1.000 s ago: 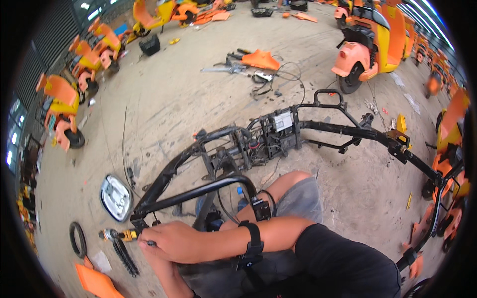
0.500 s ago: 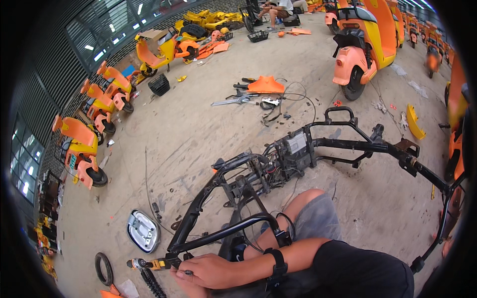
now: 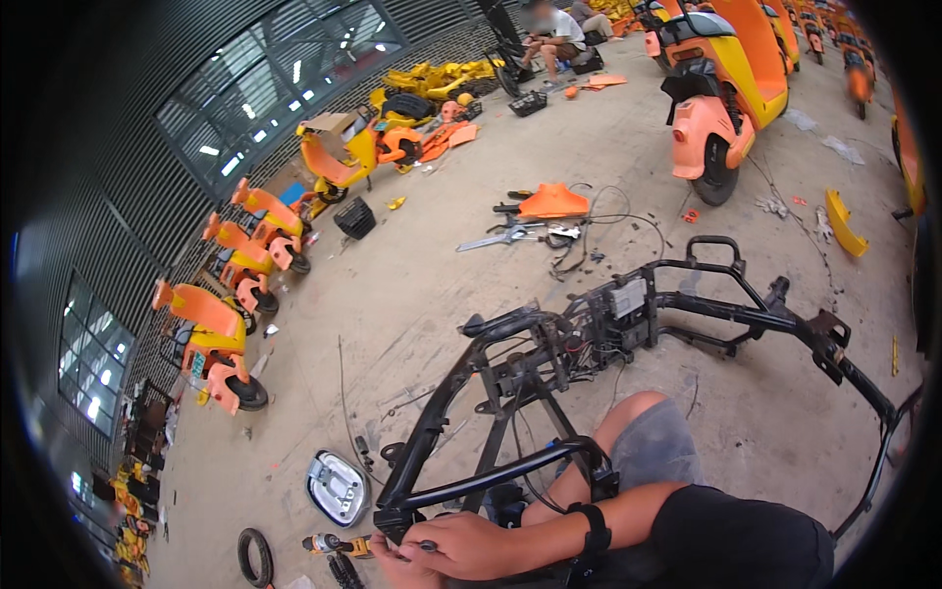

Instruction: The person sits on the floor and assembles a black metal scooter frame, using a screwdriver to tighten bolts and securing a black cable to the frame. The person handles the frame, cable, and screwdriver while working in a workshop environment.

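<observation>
Right hand (image 3: 466, 545) and left hand (image 3: 394, 567) meet by the black tubular metal frame (image 3: 491, 479), perhaps bracing it; whether fingers clamp, cannot tell.

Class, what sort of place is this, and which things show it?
Probably a scooter workshop or dismantling hall: an uncovered black vehicle frame, a loose orange panel on the floor, and a row of orange-and-yellow scooters.
</observation>
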### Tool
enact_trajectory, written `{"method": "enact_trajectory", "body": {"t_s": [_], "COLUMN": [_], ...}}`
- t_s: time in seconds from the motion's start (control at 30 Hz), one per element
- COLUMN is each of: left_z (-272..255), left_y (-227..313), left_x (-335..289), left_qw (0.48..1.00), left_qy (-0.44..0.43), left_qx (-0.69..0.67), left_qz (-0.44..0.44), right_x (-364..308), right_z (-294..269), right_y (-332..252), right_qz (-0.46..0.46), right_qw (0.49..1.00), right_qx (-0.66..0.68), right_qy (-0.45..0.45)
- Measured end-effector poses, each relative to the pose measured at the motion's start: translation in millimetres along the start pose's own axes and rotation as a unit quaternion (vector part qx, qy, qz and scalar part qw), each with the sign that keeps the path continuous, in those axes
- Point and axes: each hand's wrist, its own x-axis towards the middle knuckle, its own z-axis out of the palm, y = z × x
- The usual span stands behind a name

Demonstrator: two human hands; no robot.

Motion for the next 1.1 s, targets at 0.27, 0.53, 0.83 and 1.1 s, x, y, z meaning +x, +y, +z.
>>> {"method": "enact_trajectory", "body": {"t_s": [0.27, 0.53, 0.83, 1.1], "left_z": [10, 11, 12, 24], "left_y": [38, 37, 39, 59], "left_x": [-6, 9, -17, -25], "left_qw": [0.995, 0.992, 0.984, 0.976], "left_qy": [-0.049, -0.087, -0.123, -0.132], "left_qx": [-0.084, -0.089, -0.025, 0.069], "left_qz": [0.001, 0.029, 0.13, 0.157], "right_x": [-8, -4, -21, -74], "right_z": [-15, -32, -53, -120], "right_y": [-14, -35, -79, -133], "right_qz": [-0.1, -0.185, -0.137, -0.011], "right_qw": [0.987, 0.962, 0.978, 0.986], "right_qx": [0.008, 0.015, -0.029, -0.033], "right_qy": [0.122, 0.198, 0.153, 0.16]}}
